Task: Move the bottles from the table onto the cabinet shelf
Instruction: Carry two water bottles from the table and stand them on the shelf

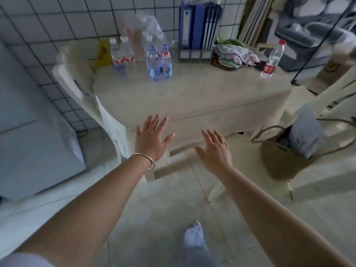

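Observation:
Clear water bottles stand on the beige table [192, 97]. A shrink-wrapped pack with blue labels [159, 62] sits at the far left of centre. Two red-and-white labelled bottles [121, 54] stand to its left. A single red-labelled bottle with a red cap [272, 58] stands at the far right edge. My left hand [152, 139], a bangle on its wrist, and my right hand [215, 149] hover in front of the table's near edge, fingers spread, holding nothing. No cabinet shelf is identifiable in view.
Blue file folders [198, 26] in a rack and a heap of cloth [235, 54] stand at the table's back. A cream chair [81, 89] stands at the left, a white appliance [28, 132] further left. A woven bag [289, 151] rests on a chair at right.

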